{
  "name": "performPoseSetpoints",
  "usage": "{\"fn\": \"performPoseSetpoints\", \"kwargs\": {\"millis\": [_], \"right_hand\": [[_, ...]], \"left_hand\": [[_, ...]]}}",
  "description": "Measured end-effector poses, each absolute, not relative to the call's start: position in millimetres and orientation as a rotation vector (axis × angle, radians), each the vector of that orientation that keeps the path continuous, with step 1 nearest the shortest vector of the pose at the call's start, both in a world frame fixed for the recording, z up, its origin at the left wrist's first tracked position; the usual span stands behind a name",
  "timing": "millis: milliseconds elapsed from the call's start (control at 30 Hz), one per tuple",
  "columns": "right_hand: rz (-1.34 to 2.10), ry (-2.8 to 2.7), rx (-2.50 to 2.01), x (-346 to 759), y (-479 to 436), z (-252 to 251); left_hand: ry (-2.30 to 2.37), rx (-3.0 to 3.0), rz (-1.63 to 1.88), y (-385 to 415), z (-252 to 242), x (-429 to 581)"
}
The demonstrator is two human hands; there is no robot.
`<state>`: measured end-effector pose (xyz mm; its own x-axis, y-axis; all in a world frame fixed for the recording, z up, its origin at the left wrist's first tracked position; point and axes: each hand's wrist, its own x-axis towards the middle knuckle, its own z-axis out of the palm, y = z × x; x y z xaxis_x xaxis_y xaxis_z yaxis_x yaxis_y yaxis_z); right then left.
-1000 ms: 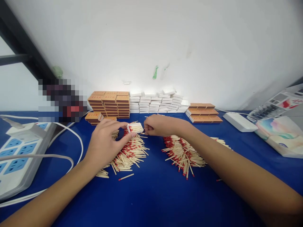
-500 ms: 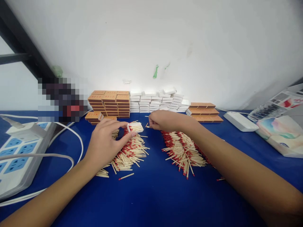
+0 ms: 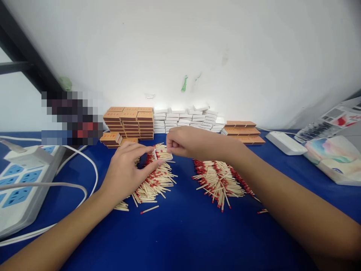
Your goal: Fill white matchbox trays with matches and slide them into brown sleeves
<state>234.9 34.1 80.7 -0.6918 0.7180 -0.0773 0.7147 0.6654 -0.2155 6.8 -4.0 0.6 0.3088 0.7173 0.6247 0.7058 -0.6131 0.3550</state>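
My left hand [image 3: 125,169] rests on a heap of red-tipped matches [image 3: 153,180] and pinches a small white matchbox tray [image 3: 161,152] filled with matches between thumb and fingers. My right hand [image 3: 187,142] is curled closed directly over the tray's right end, fingertips touching it; whether it holds matches is hidden. A second heap of matches [image 3: 218,180] lies below my right forearm on the blue table cover [image 3: 180,233].
Stacks of orange matchbox sleeves [image 3: 129,123], white trays [image 3: 183,120] and more orange sleeves [image 3: 242,133] line the wall. A white power strip with cables [image 3: 22,180] lies left. A white device [image 3: 286,143] and tissue packs [image 3: 335,158] sit right.
My right hand drew back to the right from the tray, then returned left and now sits over the tray's right end. My left hand has kept hold of the tray.
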Motion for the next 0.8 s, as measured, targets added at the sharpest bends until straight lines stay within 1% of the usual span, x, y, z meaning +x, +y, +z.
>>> {"fn": "performPoseSetpoints", "kwargs": {"millis": [233,333,433,500,633,800], "right_hand": [[0.111,-2.782,-1.130,228,38,74],[0.001,-2.647,-1.282,237,55,62],[0.027,-2.559,-1.538,240,71,42],[0.060,-2.520,-1.631,238,76,29],[0.131,-2.510,-1.683,232,75,16],[0.172,-2.527,-1.684,240,82,14]], "left_hand": [[1.424,2.518,1.233,-5,2,7],[1.499,2.483,1.267,-4,4,5],[1.571,2.439,1.296,-3,5,4],[1.596,2.427,1.309,-3,5,4],[1.572,2.437,1.300,-3,3,4],[1.514,2.460,1.275,-3,1,6]]}}
